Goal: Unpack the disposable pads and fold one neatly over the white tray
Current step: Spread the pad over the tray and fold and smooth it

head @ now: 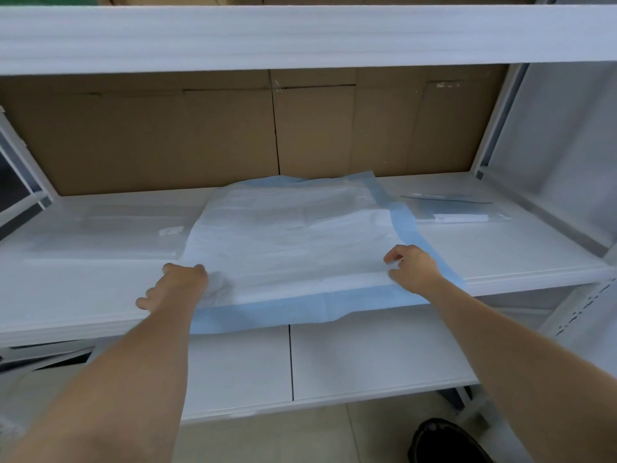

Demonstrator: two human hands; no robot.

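Observation:
A disposable pad [293,235], white with a light blue border, lies spread on the white shelf [500,248], and its near blue edge hangs over the shelf front. The white tray is not visible; whether it sits under the pad cannot be told. My left hand [177,284] grips the pad's near left part, with cloth bunched under the fingers. At the near right edge, my right hand [412,267] pinches the pad between curled fingers.
A clear plastic packet [457,212] with folded blue material lies on the shelf to the right. Another clear wrapper [110,235] lies to the left. Brown cardboard boxes [233,135] line the back. A foam-edged shelf [300,38] hangs overhead, a lower shelf [367,355] below.

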